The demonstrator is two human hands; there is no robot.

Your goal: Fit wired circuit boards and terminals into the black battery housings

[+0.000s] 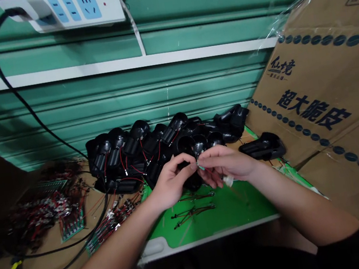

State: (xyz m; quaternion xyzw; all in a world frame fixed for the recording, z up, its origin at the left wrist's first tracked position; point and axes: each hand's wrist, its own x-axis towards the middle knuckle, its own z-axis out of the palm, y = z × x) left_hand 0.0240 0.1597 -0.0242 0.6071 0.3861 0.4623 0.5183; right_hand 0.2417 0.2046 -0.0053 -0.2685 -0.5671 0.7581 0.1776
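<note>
Right hand (227, 163) pinched on a green-tipped wire (201, 166) over green mat (232, 210), roller shutter (109, 100) behind.

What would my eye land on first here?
The heap of black plastic housings with red wires stands out at the centre, against a green roller shutter. In front of it, the left hand and right hand pinch something small over a green mat. A large printed cardboard sheet fills the right side, and a white power strip sits at the top.
</note>
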